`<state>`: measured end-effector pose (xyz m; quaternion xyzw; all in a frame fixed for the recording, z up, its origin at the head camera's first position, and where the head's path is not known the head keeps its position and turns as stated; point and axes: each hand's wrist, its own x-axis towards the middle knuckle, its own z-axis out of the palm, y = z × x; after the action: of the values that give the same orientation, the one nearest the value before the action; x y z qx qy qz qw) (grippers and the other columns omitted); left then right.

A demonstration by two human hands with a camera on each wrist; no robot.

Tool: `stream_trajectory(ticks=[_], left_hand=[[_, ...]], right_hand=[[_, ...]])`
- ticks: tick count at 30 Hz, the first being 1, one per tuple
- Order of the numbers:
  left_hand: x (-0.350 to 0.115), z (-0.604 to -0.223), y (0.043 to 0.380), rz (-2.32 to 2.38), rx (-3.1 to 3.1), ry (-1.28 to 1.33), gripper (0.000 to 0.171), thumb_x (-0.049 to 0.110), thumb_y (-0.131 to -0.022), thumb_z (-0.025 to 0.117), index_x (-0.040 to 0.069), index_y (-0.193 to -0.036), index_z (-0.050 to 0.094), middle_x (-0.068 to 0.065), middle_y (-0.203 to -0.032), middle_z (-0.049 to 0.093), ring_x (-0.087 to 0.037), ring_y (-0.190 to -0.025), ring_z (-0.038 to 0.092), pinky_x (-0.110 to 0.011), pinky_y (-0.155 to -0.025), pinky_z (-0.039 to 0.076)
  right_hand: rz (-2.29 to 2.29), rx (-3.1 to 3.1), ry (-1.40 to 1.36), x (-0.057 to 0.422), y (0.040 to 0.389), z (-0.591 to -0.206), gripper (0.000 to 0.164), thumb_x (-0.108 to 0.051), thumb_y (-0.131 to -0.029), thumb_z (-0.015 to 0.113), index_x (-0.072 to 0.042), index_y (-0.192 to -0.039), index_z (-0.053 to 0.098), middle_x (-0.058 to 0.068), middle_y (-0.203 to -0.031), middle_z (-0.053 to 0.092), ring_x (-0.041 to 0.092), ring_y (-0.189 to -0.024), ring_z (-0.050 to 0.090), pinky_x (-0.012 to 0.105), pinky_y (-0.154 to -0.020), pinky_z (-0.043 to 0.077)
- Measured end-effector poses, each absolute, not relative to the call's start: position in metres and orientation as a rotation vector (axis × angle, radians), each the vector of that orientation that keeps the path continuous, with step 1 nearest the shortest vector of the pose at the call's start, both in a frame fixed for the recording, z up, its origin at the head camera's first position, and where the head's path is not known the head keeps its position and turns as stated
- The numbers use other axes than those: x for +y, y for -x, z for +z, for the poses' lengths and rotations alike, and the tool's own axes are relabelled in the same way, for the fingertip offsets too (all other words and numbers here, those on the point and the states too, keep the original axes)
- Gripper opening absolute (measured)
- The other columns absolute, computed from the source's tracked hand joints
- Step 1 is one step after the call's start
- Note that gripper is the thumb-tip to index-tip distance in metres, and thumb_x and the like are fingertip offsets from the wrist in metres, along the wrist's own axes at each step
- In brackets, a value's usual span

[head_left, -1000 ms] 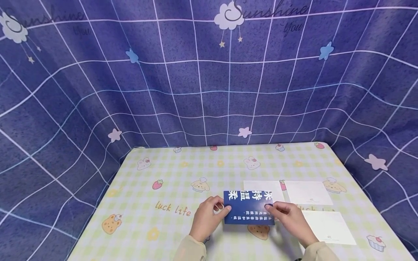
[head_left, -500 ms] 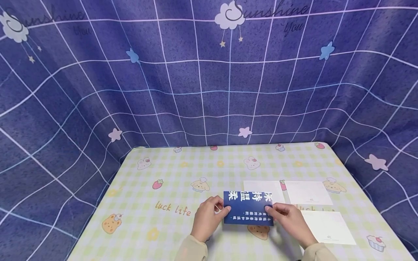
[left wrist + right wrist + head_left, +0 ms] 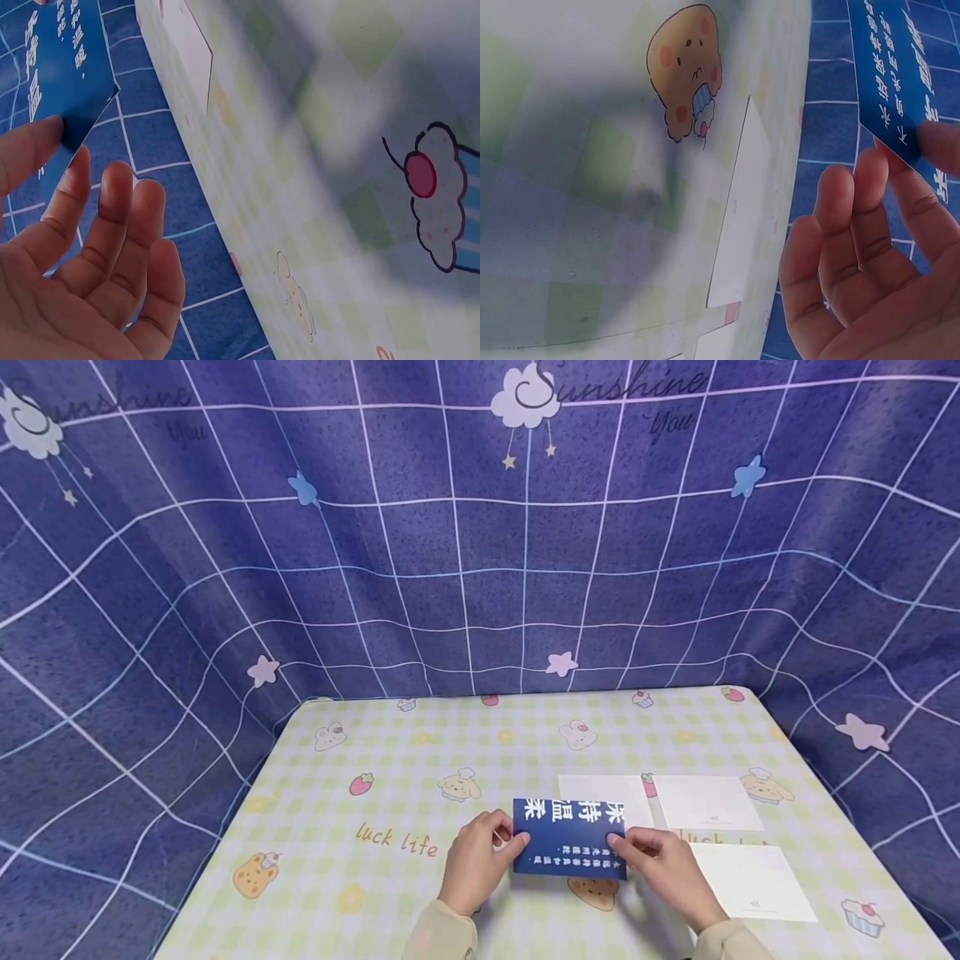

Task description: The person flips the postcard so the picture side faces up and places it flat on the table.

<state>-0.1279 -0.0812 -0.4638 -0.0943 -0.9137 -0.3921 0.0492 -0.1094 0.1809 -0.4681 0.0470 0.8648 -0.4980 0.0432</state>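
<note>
The left hand (image 3: pixel 474 862) pinches the blue lettered card (image 3: pixel 570 839) at its nine o'clock edge; the right hand's fingers grip it at three o'clock, holding it above the checked table (image 3: pixel 300 827). Three white cards (image 3: pixel 753 882) lie from one o'clock round to just past three.

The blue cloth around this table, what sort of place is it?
Probably a curtained-off tabletop workspace; what lies beyond is hidden. Blue cloth with a grid pattern hangs behind and beside the table, white cards lie on it, and the left hand and right hand hold a blue card.
</note>
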Motion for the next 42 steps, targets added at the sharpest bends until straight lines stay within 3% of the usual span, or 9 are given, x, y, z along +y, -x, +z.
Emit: stream_trajectory(ticks=[9, 23, 42], left_hand=[[-0.085, -0.463, 0.131, -1.117, -2.824, 0.263, 0.023, 0.03, -0.088, 0.079, 0.019, -0.08, 0.061, 0.007, -0.079, 0.055, -0.009, -0.073, 0.052, -0.027, -0.066, 0.042], [-0.099, -0.463, 0.131, -1.048, -2.832, 0.235, 0.024, 0.029, -0.086, 0.08, 0.018, -0.079, 0.06, 0.004, -0.083, 0.06, -0.011, -0.074, 0.054, -0.027, -0.063, 0.043], [-0.127, -0.463, 0.13, -0.988, -2.883, 0.17, 0.025, 0.031, -0.086, 0.079, 0.016, -0.079, 0.06, 0.002, -0.084, 0.059, -0.011, -0.073, 0.052, -0.03, -0.064, 0.043]], right_hand=[[-1.468, 2.689, -0.115, 0.176, 0.11, -0.467, 0.032, -0.035, -0.094, 0.071, -0.012, -0.073, 0.063, 0.0, -0.067, 0.053, 0.013, -0.063, 0.045, 0.026, -0.06, 0.038], [-1.475, 2.701, -0.063, 0.162, 0.112, -0.467, 0.028, -0.032, -0.093, 0.074, -0.014, -0.072, 0.067, -0.002, -0.072, 0.063, 0.012, -0.067, 0.05, 0.025, -0.063, 0.04], [-1.459, 2.676, 0.027, 0.13, 0.119, -0.467, 0.034, -0.029, -0.093, 0.074, -0.014, -0.064, 0.064, -0.003, -0.066, 0.061, 0.013, -0.064, 0.049, 0.026, -0.061, 0.036]])
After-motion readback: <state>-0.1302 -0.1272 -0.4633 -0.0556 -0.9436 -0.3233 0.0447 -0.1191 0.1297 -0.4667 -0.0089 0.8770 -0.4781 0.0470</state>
